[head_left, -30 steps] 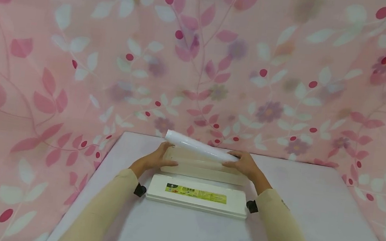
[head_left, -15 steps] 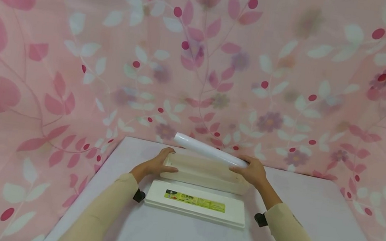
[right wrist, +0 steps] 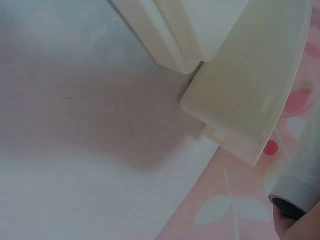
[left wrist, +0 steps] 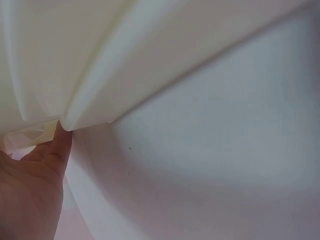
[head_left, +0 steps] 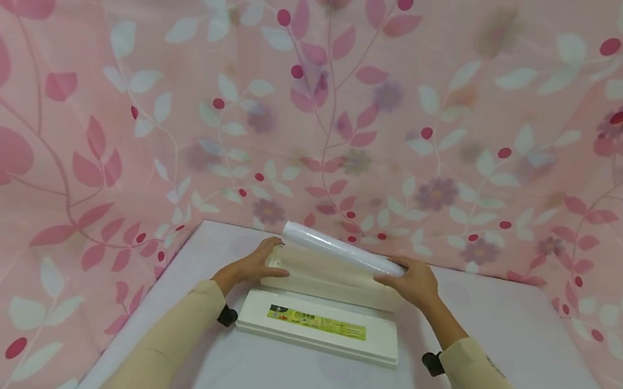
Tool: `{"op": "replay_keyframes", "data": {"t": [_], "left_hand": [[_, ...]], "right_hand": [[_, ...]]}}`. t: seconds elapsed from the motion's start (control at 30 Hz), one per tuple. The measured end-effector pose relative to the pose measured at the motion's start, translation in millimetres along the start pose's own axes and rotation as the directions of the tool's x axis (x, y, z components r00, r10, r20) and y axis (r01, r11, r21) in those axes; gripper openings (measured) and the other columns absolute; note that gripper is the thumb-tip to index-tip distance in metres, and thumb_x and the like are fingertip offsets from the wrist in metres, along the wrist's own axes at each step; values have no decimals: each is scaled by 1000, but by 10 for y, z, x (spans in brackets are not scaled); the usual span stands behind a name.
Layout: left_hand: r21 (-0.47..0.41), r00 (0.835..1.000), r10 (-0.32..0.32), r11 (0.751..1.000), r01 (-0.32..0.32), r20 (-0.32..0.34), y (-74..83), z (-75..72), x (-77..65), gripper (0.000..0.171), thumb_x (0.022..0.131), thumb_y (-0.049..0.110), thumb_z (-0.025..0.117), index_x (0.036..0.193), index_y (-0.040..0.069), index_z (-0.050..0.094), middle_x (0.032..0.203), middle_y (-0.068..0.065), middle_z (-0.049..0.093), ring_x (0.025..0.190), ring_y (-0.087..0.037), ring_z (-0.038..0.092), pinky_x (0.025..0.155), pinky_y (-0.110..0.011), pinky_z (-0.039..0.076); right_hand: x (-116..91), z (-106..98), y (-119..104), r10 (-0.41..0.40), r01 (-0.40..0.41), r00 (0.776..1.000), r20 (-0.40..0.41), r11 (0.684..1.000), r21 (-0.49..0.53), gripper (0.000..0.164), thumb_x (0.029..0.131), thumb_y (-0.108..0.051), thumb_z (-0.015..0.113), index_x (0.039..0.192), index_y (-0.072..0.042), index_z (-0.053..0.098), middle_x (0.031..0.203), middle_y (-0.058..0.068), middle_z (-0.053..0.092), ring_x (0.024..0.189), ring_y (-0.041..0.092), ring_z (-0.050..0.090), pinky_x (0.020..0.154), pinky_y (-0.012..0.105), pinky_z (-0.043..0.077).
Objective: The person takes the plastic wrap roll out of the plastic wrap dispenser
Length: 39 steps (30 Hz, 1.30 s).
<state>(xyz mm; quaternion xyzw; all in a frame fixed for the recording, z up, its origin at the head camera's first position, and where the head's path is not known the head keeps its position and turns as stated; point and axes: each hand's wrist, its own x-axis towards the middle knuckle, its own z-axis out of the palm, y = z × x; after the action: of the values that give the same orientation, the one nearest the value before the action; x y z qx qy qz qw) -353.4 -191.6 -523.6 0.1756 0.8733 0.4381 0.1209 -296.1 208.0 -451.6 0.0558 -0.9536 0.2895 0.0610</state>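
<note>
In the head view a roll of cling film (head_left: 334, 245) is held aslant above a cream plastic box (head_left: 329, 289), its left end higher. My right hand (head_left: 415, 286) grips the roll's right end, fingers behind and thumb in front. The left hand (head_left: 253, 264) holds the box's left end, thumb along the near side. In front of the box lies its white lid (head_left: 316, 343), bearing a yellow-green label (head_left: 316, 322). The right wrist view shows the roll's hollow end (right wrist: 290, 202) beside that hand, apart from the box wall (right wrist: 240, 95).
A white-covered table (head_left: 478, 358) bears the box and lid. Behind it and to both sides hangs a pink floral cloth (head_left: 357, 109). Dark wrist cameras, such as the right one (head_left: 433, 364), flank the lid.
My right hand has shifted right with the roll, whose left end now sits farther from my left hand. The left hand keeps its hold on the box. The head view has tilted slightly.
</note>
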Motion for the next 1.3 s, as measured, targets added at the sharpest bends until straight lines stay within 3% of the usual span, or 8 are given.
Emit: {"op": "replay_keyframes", "data": {"t": [0.3,0.47,0.7,1.3], "left_hand": [[-3,1000,-18,1000,18,-3,14,0,-16,90,83,42,79,151,16,25,162,-12,14,139,-34,32,118,-56,23],[-6,1000,-12,1000,12,-15,21,-12,-25,90,83,41,78,151,16,25,161,-12,14,137,-34,34,117,-59,25],[13,1000,-16,1000,16,-9,16,4,-18,94,83,43,79,152,11,24,161,-13,14,137,-34,32,118,-56,24],[22,1000,-15,1000,15,-12,-29,30,-2,92,82,46,78,152,16,25,162,-12,12,147,-33,20,120,-59,18]], "right_hand": [[-74,-65,59,4,-4,1000,2,1000,3,71,70,-58,82,124,-14,70,127,14,67,107,32,65,83,46,50],[-109,-131,64,-6,6,1000,-10,1000,10,72,70,-59,82,123,-13,70,122,16,69,100,30,66,76,39,50],[-165,-162,100,43,-43,999,-7,999,13,74,67,-60,83,124,-15,70,124,15,69,100,29,65,72,33,48],[-333,-313,260,114,-120,990,-85,990,-76,72,72,-62,78,122,-11,70,116,19,71,96,32,64,69,37,45]]}}
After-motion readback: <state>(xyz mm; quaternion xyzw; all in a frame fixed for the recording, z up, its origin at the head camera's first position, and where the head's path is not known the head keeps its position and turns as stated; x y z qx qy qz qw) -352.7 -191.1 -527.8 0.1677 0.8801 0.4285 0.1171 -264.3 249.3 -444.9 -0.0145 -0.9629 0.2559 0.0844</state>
